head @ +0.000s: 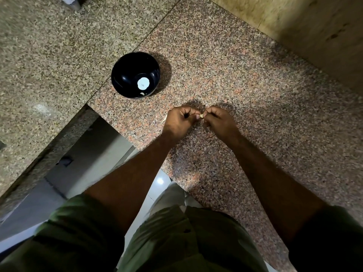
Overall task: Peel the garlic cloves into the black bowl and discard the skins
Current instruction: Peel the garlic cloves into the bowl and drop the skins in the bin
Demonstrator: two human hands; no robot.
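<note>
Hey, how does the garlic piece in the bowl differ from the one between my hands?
The clove in the black bowl lies loose at the near inner wall, untouched; the clove being peeled is pinched between the left hand and right hand. The bowl's piece shows whole; the held one is mostly hidden by fingers. Both look small and pale.

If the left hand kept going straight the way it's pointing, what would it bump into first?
Probably the garlic clove pinched between both hands, then the right hand just behind it. The left hand points right, not toward the black bowl.
</note>
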